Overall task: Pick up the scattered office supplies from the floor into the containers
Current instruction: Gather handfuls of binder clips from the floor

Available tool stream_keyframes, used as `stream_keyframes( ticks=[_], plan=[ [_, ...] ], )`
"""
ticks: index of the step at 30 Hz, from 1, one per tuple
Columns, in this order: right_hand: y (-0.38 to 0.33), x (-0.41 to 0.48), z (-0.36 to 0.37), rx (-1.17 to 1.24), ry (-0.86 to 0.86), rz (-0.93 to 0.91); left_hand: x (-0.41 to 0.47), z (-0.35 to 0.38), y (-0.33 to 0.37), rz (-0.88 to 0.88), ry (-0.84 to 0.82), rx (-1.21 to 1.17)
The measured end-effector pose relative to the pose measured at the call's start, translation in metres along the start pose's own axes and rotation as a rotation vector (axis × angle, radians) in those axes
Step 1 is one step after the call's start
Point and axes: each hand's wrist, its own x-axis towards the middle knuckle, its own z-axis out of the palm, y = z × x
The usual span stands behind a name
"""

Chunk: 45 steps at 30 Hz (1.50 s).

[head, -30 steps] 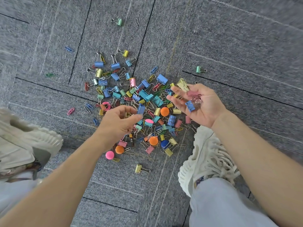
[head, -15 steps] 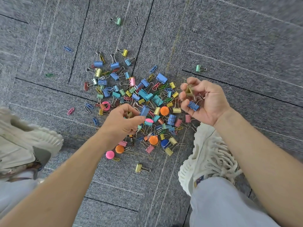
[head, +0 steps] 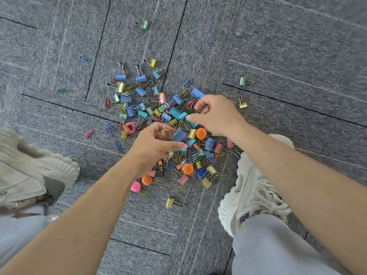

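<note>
A pile of coloured binder clips point(head: 174, 113), paper clips and round orange pins point(head: 201, 133) lies on the grey carpet point(head: 278, 46). My left hand point(head: 155, 145) hovers over the pile's near side, its curled fingers and thumb gripping a blue binder clip point(head: 178, 135) together with a gold one. My right hand point(head: 217, 114) is palm down over the pile's right side, fingers curled, thumb and forefinger pinching at the clips beneath. Whatever sits in its palm is hidden. No container is in view.
My beige left shoe point(head: 39, 171) and white right shoe point(head: 254, 191) flank the pile. Stray clips lie apart: a green one point(head: 145, 24) far off, a mint one point(head: 243, 81) and a gold one point(head: 243, 105) at right, another gold one point(head: 170, 202) near me.
My right hand turned from palm up, showing several gathered clips, to palm down and dropped left onto the pile. My left hand lifted a blue binder clip slightly.
</note>
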Motion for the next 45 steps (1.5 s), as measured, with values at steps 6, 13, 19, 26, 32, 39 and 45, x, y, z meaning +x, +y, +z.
stream_keyframes(
  ticks=[6,13,19,26,32,39,45],
  plan=[
    [0.0,0.002,0.017,-0.286,-0.001,-0.059,-0.004,0.003,0.004,-0.11,-0.073,-0.205],
    [0.03,-0.014,-0.016,0.56,-0.098,0.055,-0.002,0.001,0.005,-0.079,-0.098,-0.346],
    [0.045,-0.02,-0.026,1.177,-0.334,0.179,0.008,0.002,0.006,-0.059,0.274,-0.198],
    [0.035,-0.019,-0.021,1.45,-0.581,0.162,0.026,-0.001,0.007,0.209,0.313,0.673],
    [0.028,-0.02,-0.008,1.346,-0.494,0.19,0.043,0.011,0.003,0.196,0.385,1.005],
    [-0.004,-0.006,0.003,0.224,-0.075,-0.098,0.038,0.015,0.001,0.084,0.4,0.954],
    [-0.016,0.005,0.04,-0.573,0.059,-0.276,0.019,-0.008,0.007,0.078,0.353,0.771]
  ],
)
